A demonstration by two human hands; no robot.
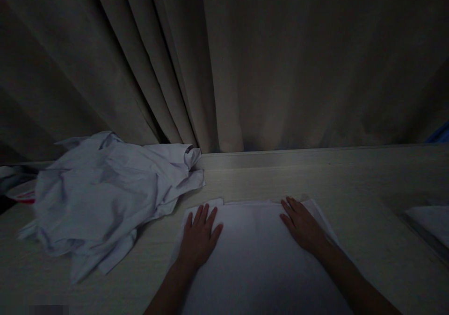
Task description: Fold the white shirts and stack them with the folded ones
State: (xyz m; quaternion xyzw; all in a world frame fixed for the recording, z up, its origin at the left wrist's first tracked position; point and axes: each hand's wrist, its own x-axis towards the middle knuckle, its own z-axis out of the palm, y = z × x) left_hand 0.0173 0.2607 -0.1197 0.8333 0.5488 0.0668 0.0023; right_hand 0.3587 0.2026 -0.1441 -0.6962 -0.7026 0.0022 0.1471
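Note:
A folded white garment (256,249) lies flat on the pale wooden table (315,175) right in front of me. My left hand (199,238) rests palm down on its left part, fingers spread toward the far edge. My right hand (302,226) lies palm down on its right part, fingers pointing toward the far left. Neither hand holds anything.
A crumpled heap of white clothes (105,198) sits on the table to the left. Beige curtains (224,62) hang behind the table. Another folded white item (433,224) lies at the right edge. A red-and-white object (23,193) peeks out at far left.

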